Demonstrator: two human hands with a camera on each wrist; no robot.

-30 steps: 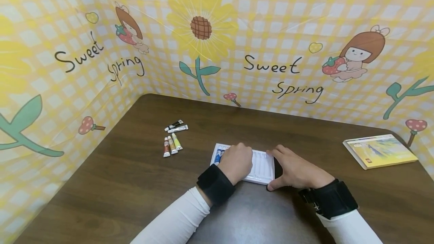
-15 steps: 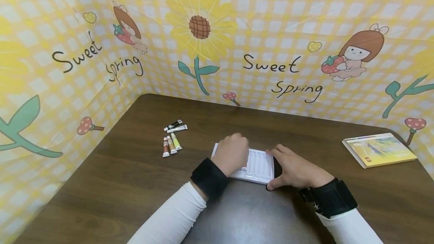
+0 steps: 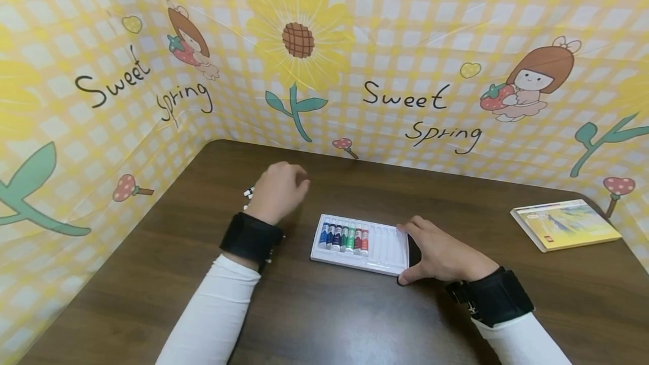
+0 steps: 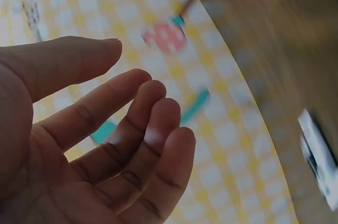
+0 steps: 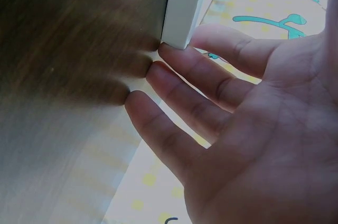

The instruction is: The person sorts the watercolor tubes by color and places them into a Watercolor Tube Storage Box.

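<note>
Filling the tray (image 3: 355, 262) on the desk (image 3: 314, 314) seems under way: the right hand (image 3: 441, 249) grips its three-o'clock end while the left hand (image 3: 279, 193), empty and loose-fingered, hovers by loose tubes (image 4: 320, 152) at ten o'clock, and should next pinch one for the bare slots (image 3: 386, 245).

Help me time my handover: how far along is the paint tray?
Done: seven tubes lie in the white tray. Under way: the left hand, holding nothing, is near the loose tubes; the right hand touches the tray's right end. Apparently left: those partly hidden tubes and the bare slots.
</note>
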